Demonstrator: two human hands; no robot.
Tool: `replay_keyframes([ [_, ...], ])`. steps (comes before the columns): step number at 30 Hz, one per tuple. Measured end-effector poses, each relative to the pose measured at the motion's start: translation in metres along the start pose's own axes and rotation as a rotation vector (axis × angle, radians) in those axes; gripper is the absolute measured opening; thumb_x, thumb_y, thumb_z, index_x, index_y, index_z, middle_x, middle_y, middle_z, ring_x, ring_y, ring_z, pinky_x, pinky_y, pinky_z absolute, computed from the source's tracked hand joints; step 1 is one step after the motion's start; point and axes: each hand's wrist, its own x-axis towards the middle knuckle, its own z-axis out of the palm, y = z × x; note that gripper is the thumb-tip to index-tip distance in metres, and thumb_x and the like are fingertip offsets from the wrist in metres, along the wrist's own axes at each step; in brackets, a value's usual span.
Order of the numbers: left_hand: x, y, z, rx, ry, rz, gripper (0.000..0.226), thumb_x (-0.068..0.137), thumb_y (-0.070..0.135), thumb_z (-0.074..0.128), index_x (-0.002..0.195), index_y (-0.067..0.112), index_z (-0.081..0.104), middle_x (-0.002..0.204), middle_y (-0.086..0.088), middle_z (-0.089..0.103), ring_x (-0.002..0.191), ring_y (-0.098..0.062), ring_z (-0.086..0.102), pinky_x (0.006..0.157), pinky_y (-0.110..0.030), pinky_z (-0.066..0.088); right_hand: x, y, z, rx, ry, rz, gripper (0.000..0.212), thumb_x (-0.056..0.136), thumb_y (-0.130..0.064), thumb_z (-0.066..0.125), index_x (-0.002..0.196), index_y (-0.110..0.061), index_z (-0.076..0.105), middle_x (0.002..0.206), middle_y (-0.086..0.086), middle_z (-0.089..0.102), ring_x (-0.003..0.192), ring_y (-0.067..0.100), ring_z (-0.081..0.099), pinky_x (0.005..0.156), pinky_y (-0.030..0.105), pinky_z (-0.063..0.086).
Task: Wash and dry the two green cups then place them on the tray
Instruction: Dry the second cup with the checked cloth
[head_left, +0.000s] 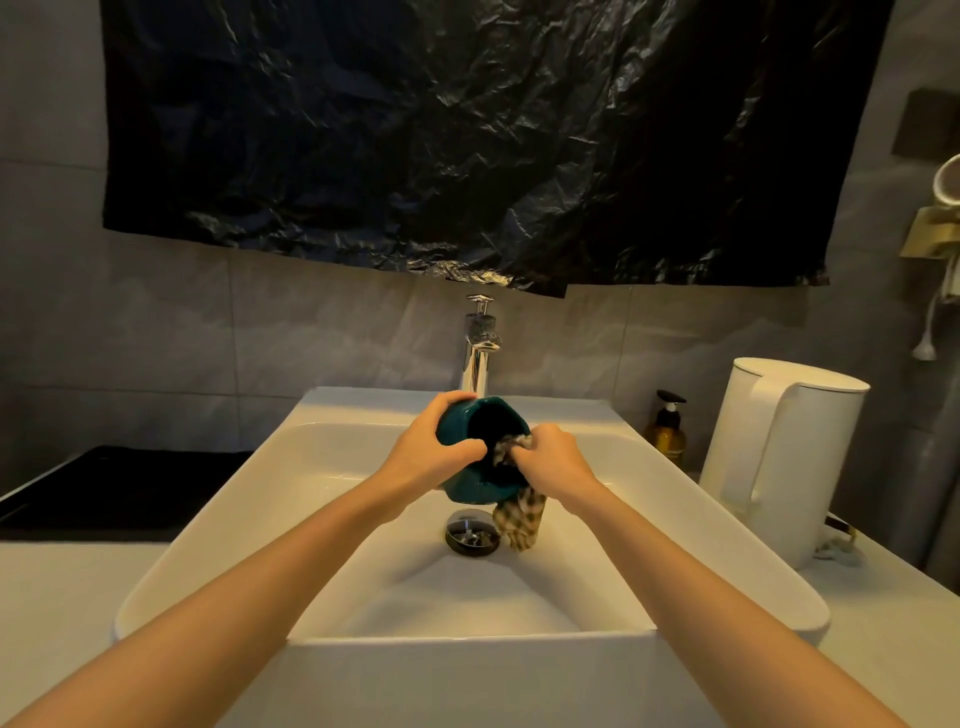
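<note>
Head view. A dark green cup (470, 491) is held in the air over the white sink basin (467, 639), in front of the chrome faucet (480, 353) and above the drain (471, 532). The cup is tipped on its side with its mouth turned toward the camera. The left hand (428, 449) is wrapped round the cup's outer wall, with the fingers curled over the top and the thumb laid across the near edge of the rim. The right hand (556, 460) is bunched round a checked cloth (522, 519); its fingertips and a wad of the cloth are pushed into the cup's mouth at the right side, and the loose end of the cloth hangs below the cup, just beside the drain. Both forearms are bare. A white electric kettle (779, 457) is noted on the counter right of the basin, with an amber pump bottle (667, 431) behind it by the wall. A flat black surface (104, 488) lies to the left of the basin; what it is cannot be told. A crinkled black plastic sheet (467, 130) is hung on the wall above the faucet.
</note>
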Motion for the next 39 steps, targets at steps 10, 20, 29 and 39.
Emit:
replay_keyframes([
  [10, -0.0031, 0.0013, -0.0044, 0.113, -0.109, 0.016, 0.038, 0.088, 0.014, 0.056, 0.121, 0.032, 0.056, 0.116, 0.001, 0.058, 0.107, -0.020, 0.056, 0.077, -0.029, 0.055, -0.0024, 0.0037, -0.0018, -0.096, 0.057, -0.431, 0.029, 0.090, -0.011, 0.060, 0.117, -0.019, 0.065, 0.109, 0.007, 0.069, 0.099, 0.024, 0.062, 0.086, 0.034, 0.052],
  [20, -0.0015, 0.0018, -0.0052, 0.082, 0.014, -0.071, 0.026, 0.092, 0.017, 0.050, 0.108, 0.036, 0.055, 0.118, -0.003, 0.053, 0.106, -0.024, 0.054, 0.066, -0.032, 0.055, -0.0047, -0.0008, -0.0022, 0.153, -0.316, 0.072, 0.019, 0.094, -0.019, 0.055, 0.108, -0.007, 0.057, 0.099, 0.009, 0.060, 0.091, 0.019, 0.057, 0.063, 0.021, 0.048],
  [29, -0.0029, 0.0028, -0.0007, 0.271, -0.093, -0.062, 0.028, 0.091, 0.018, 0.051, 0.116, 0.030, 0.048, 0.107, -0.003, 0.055, 0.098, -0.019, 0.055, 0.064, -0.018, 0.049, -0.0065, -0.0024, -0.0007, -0.319, 0.024, -0.470, 0.025, 0.095, -0.020, 0.056, 0.119, -0.015, 0.061, 0.113, 0.007, 0.066, 0.102, 0.027, 0.061, 0.089, 0.038, 0.051],
  [39, -0.0059, 0.0099, -0.0017, -0.052, -0.036, -0.089, 0.050, 0.086, 0.013, 0.062, 0.128, 0.028, 0.040, 0.116, 0.000, 0.048, 0.095, -0.017, 0.056, 0.060, -0.024, 0.056, 0.0010, 0.0028, -0.0033, -0.052, 0.187, -0.101, 0.020, 0.093, -0.019, 0.052, 0.086, -0.003, 0.060, 0.086, 0.013, 0.062, 0.079, 0.027, 0.059, 0.062, 0.036, 0.046],
])
